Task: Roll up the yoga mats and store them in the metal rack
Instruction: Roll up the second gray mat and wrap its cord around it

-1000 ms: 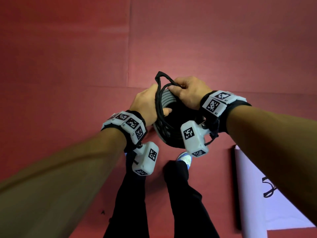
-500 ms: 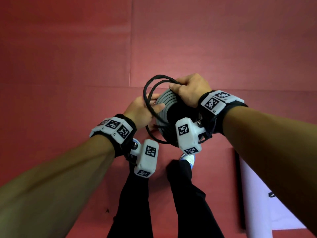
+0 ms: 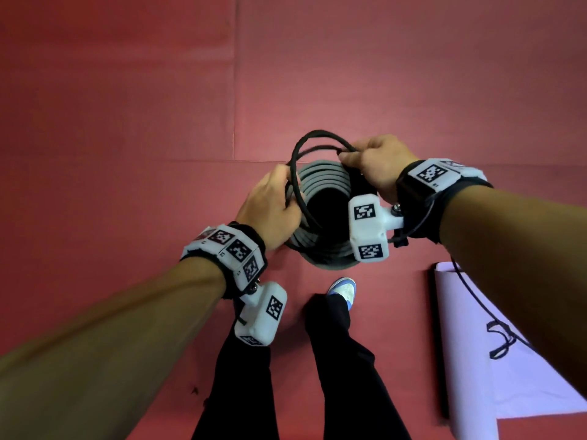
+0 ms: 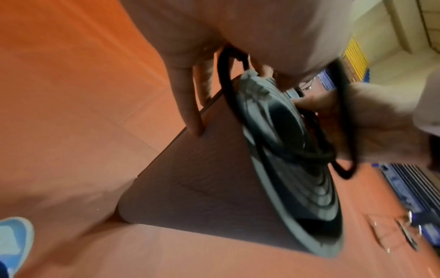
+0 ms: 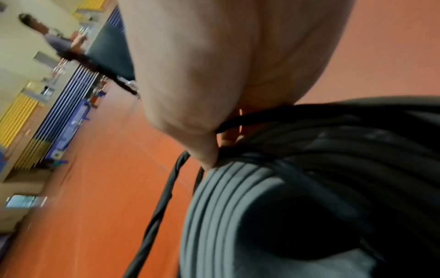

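Note:
A grey yoga mat, rolled up, stands on end on the red floor in front of my legs. A black elastic cord forms a wide double loop over its top end. My left hand holds the cord against the roll's left side; in the left wrist view its fingers reach down the mat beside the cord. My right hand pinches the cord at the roll's far right rim. The right wrist view shows the cord hanging beside the spiral end.
A lilac mat lies flat on the floor at the right with a black strap on it. My shoe is just below the roll. Far off, a person stands near blue and yellow stacks by the wall.
The cord loop has spread wider and now arches over the roll's top. My left hand slid outward to the roll's left side; my right hand rose slightly with the cord.

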A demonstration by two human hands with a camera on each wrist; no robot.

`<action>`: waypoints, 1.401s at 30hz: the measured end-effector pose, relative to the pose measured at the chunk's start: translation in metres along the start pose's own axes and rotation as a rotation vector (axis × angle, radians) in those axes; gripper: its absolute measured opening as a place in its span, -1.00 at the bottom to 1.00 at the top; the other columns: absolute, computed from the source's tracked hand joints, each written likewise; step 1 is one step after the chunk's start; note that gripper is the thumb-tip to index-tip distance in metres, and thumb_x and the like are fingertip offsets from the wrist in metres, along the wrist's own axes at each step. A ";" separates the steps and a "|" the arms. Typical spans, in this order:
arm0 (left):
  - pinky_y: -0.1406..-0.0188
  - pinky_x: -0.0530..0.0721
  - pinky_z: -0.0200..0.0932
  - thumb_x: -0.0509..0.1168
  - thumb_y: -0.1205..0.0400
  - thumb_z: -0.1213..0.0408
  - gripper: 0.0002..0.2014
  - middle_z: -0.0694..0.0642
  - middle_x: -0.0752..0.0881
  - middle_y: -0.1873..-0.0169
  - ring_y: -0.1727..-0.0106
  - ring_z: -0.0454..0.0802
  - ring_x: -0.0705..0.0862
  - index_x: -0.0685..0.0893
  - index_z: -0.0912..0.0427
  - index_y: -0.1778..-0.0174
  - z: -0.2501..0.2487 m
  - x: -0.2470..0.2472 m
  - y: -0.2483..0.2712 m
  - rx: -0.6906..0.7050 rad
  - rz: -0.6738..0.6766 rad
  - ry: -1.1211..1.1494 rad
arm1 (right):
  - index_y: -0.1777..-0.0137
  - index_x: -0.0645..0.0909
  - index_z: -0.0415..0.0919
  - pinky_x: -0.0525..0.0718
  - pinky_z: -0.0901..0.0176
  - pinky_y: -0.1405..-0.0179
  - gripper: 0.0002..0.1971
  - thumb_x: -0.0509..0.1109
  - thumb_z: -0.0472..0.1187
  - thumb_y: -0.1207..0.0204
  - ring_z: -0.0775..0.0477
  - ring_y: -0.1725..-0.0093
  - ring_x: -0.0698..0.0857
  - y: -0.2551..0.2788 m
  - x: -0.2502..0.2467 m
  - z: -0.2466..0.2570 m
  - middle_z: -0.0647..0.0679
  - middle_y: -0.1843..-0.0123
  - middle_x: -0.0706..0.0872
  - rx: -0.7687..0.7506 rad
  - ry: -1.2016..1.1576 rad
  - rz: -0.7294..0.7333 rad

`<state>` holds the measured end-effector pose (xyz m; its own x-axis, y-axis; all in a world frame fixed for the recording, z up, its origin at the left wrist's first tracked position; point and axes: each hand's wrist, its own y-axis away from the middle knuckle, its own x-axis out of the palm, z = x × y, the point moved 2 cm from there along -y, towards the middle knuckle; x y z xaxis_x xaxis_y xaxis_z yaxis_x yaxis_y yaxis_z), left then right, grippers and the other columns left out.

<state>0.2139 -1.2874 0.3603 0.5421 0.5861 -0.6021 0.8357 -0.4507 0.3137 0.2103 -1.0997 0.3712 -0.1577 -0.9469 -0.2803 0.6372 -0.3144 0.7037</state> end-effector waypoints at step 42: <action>-0.45 0.54 -0.02 0.40 -0.57 -0.11 -0.31 -0.21 0.62 -0.37 -0.42 -0.16 0.58 0.33 -0.17 -0.61 -0.012 0.017 -0.055 -0.201 0.091 0.283 | -0.36 0.36 -0.16 0.48 0.03 0.16 -0.36 0.60 0.00 -0.40 -0.27 0.09 0.59 0.022 -0.013 -0.085 -0.17 0.04 0.60 0.108 0.568 -0.149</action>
<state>0.1787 -1.2442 0.3417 0.5944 0.7255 -0.3469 0.7682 -0.3847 0.5117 0.2905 -1.0882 0.3346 0.2082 -0.7171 -0.6651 0.5539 -0.4741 0.6845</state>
